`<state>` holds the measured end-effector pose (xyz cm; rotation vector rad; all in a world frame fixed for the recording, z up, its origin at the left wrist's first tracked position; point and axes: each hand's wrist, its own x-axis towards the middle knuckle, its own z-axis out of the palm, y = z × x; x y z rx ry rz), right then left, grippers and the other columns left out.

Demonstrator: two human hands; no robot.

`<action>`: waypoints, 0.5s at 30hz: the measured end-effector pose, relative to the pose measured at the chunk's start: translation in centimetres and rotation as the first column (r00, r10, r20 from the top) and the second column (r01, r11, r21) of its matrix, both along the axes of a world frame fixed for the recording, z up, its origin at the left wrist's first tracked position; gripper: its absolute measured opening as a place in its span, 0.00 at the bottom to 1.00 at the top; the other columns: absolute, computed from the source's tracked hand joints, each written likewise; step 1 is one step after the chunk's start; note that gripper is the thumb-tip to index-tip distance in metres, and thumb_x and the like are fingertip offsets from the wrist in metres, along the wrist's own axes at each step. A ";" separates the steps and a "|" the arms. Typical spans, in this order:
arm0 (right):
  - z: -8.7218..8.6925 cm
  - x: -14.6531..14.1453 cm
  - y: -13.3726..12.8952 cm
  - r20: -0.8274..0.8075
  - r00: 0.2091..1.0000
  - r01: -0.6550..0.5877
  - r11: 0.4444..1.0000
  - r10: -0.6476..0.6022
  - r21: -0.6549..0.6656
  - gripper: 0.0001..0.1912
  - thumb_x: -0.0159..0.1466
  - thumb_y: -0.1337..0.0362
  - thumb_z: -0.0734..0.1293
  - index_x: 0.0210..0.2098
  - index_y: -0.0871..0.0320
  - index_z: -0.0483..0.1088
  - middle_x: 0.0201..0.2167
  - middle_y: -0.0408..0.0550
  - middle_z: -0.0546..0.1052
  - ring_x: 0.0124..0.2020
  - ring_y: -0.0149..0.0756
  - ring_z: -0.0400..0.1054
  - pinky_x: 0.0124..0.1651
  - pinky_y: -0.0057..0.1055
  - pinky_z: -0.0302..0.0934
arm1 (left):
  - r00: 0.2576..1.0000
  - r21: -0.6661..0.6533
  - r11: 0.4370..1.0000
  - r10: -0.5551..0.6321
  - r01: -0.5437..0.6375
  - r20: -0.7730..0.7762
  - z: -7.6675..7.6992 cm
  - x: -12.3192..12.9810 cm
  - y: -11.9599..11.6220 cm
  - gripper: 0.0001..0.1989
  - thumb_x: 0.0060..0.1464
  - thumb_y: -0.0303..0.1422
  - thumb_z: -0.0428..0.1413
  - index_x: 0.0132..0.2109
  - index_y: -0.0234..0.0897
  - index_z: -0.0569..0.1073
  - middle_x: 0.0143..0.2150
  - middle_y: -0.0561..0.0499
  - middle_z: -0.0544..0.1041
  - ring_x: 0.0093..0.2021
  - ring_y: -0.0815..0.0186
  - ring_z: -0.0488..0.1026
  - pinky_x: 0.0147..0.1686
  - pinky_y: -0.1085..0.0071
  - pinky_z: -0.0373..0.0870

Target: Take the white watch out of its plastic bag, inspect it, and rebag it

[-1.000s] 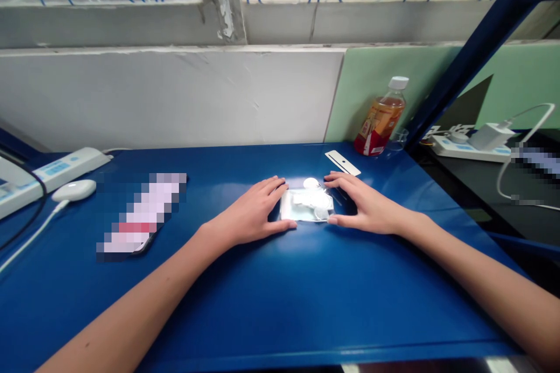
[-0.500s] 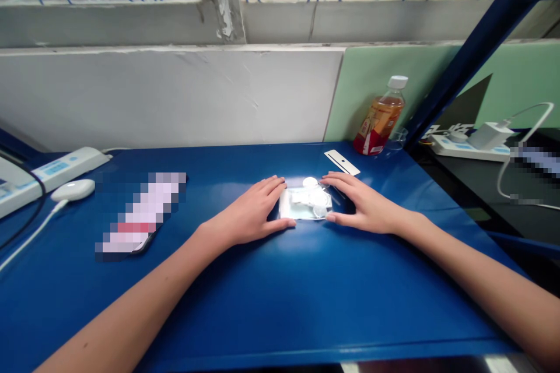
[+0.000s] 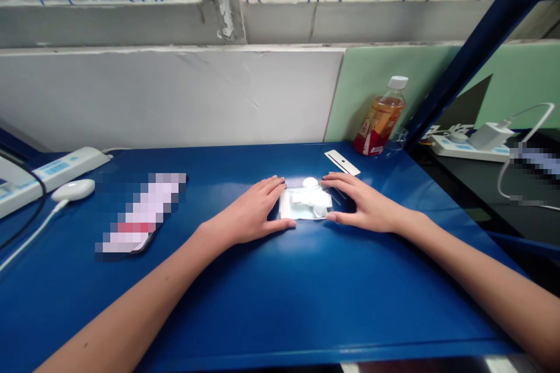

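Note:
A small flat packet [image 3: 287, 205], clear or pale and shiny, lies on the blue table with white pieces [image 3: 311, 198] on it or in it; glare hides which. A round white disc [image 3: 310, 182] sits at its far edge. My left hand [image 3: 258, 210] rests at the packet's left side, thumb and fingers apart, fingertips by its edge. On the other side my right hand [image 3: 365, 203] is spread in the same way, its thumb near the packet's right corner. Neither hand is closed round anything. Just beyond my right fingers lies a white card strip [image 3: 342, 162] with a dark slot.
A phone [image 3: 146, 215], blurred out, lies on the blue table [image 3: 280, 303] at left, near a white puck-like device [image 3: 73, 190] on a cable and a power strip [image 3: 74, 164]. A drink bottle [image 3: 380, 119] stands back right, beside a blue frame post [image 3: 464, 46].

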<state>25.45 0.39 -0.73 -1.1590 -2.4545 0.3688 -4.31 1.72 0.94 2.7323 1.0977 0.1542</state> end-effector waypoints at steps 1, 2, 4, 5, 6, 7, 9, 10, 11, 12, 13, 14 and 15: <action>0.0 0.0 0.0 -0.001 1.000 -0.001 1.000 0.001 -0.001 0.36 0.61 0.45 0.69 0.61 0.60 0.64 0.61 0.62 0.66 0.63 0.54 0.60 0.63 0.50 0.58 | 1.000 0.003 1.000 0.000 0.000 0.000 0.0 0.0 0.0 0.42 0.60 0.58 0.48 0.68 0.30 0.57 0.71 0.36 0.56 0.70 0.49 0.52 0.65 0.56 0.53; 0.1 0.0 0.0 -0.001 1.000 -0.001 1.000 0.001 -0.002 0.36 0.61 0.45 0.69 0.61 0.60 0.64 0.61 0.62 0.66 0.63 0.54 0.60 0.64 0.50 0.58 | 1.000 0.006 1.000 0.000 0.000 0.000 -0.1 0.0 0.0 0.42 0.60 0.58 0.48 0.68 0.31 0.57 0.71 0.36 0.56 0.70 0.49 0.53 0.65 0.56 0.53; 0.1 -0.1 0.0 0.005 1.000 0.004 1.000 -0.004 -0.004 0.36 0.61 0.45 0.68 0.61 0.61 0.64 0.62 0.62 0.66 0.64 0.53 0.60 0.64 0.50 0.58 | 1.000 0.011 1.000 0.000 0.000 -0.002 -0.1 0.0 0.1 0.42 0.60 0.59 0.48 0.68 0.31 0.57 0.71 0.36 0.56 0.70 0.49 0.53 0.65 0.56 0.53; 0.1 -0.1 0.0 0.010 1.000 0.009 1.000 -0.009 -0.006 0.36 0.61 0.45 0.68 0.61 0.62 0.64 0.62 0.63 0.66 0.64 0.53 0.60 0.64 0.49 0.58 | 1.000 0.011 1.000 -0.001 0.001 -0.006 -0.1 0.1 0.1 0.42 0.60 0.59 0.48 0.68 0.30 0.57 0.70 0.36 0.56 0.70 0.49 0.53 0.65 0.56 0.53; 0.2 -0.1 0.0 0.016 1.000 0.014 1.000 -0.014 -0.008 0.37 0.61 0.45 0.68 0.61 0.62 0.64 0.62 0.63 0.66 0.64 0.53 0.60 0.64 0.49 0.58 | 1.000 0.013 1.000 -0.001 0.001 -0.010 -0.1 0.1 0.1 0.42 0.60 0.59 0.48 0.68 0.30 0.57 0.70 0.36 0.56 0.70 0.49 0.53 0.65 0.56 0.53; 0.1 -0.2 0.0 0.023 1.000 0.018 1.000 -0.018 -0.008 0.37 0.61 0.45 0.68 0.61 0.63 0.64 0.62 0.64 0.66 0.64 0.53 0.59 0.64 0.49 0.58 | 1.000 0.015 1.000 -0.002 0.002 -0.014 0.0 0.1 0.1 0.42 0.61 0.58 0.47 0.69 0.30 0.57 0.70 0.35 0.56 0.70 0.49 0.53 0.65 0.56 0.54; 0.1 -0.2 -0.1 0.034 0.999 0.022 1.000 -0.022 -0.006 0.38 0.61 0.44 0.68 0.62 0.64 0.64 0.62 0.64 0.65 0.64 0.54 0.59 0.64 0.49 0.58 | 1.000 0.022 1.000 -0.006 0.007 -0.014 0.0 0.1 0.0 0.42 0.61 0.58 0.47 0.69 0.29 0.56 0.71 0.35 0.55 0.70 0.48 0.53 0.65 0.55 0.54; 0.1 -0.1 -0.1 0.039 0.999 0.023 1.000 -0.023 -0.004 0.38 0.62 0.44 0.67 0.62 0.64 0.63 0.63 0.65 0.65 0.64 0.54 0.59 0.64 0.50 0.58 | 1.000 0.027 1.000 -0.009 0.009 -0.010 0.1 0.2 -0.1 0.42 0.62 0.58 0.46 0.69 0.28 0.56 0.70 0.34 0.55 0.70 0.48 0.53 0.65 0.55 0.54; 0.0 -0.1 -0.1 0.044 0.999 0.023 1.000 -0.023 -0.002 0.38 0.62 0.44 0.67 0.62 0.64 0.63 0.63 0.65 0.64 0.64 0.55 0.59 0.64 0.50 0.58 | 1.000 0.034 0.999 -0.012 0.012 -0.005 0.1 0.2 -0.2 0.42 0.62 0.58 0.45 0.69 0.28 0.56 0.70 0.33 0.55 0.70 0.48 0.53 0.65 0.54 0.54; 0.0 -0.1 -0.1 0.048 0.999 0.024 1.000 -0.024 0.001 0.38 0.62 0.44 0.66 0.62 0.64 0.63 0.63 0.65 0.64 0.64 0.55 0.59 0.64 0.51 0.58 | 1.000 0.042 0.999 -0.014 0.014 -0.002 0.1 0.2 -0.3 0.42 0.63 0.58 0.45 0.69 0.27 0.55 0.70 0.33 0.55 0.70 0.47 0.53 0.65 0.54 0.54; 0.0 -0.1 -0.1 0.054 0.998 0.024 1.000 -0.024 0.003 0.37 0.63 0.44 0.66 0.62 0.64 0.63 0.64 0.65 0.63 0.64 0.56 0.59 0.63 0.51 0.58 | 1.000 0.050 0.999 -0.017 0.017 0.000 0.1 0.3 -0.4 0.42 0.63 0.57 0.44 0.69 0.27 0.55 0.70 0.32 0.56 0.70 0.47 0.53 0.65 0.53 0.54; 0.0 -0.1 -0.1 0.058 0.998 0.024 1.000 -0.024 0.004 0.37 0.63 0.44 0.65 0.62 0.64 0.63 0.64 0.65 0.63 0.64 0.56 0.59 0.63 0.52 0.58 | 1.000 0.059 0.998 -0.019 0.019 -0.001 0.1 0.3 -0.4 0.41 0.63 0.57 0.44 0.69 0.27 0.56 0.70 0.32 0.56 0.70 0.46 0.53 0.65 0.53 0.54; 0.0 -0.1 -0.1 0.063 0.998 0.022 1.000 -0.023 0.006 0.37 0.64 0.45 0.65 0.63 0.64 0.63 0.64 0.65 0.63 0.65 0.56 0.59 0.63 0.52 0.58 | 1.000 0.068 0.997 -0.023 0.023 -0.001 0.1 0.4 -0.5 0.40 0.64 0.57 0.44 0.68 0.26 0.56 0.70 0.32 0.56 0.69 0.46 0.53 0.64 0.53 0.55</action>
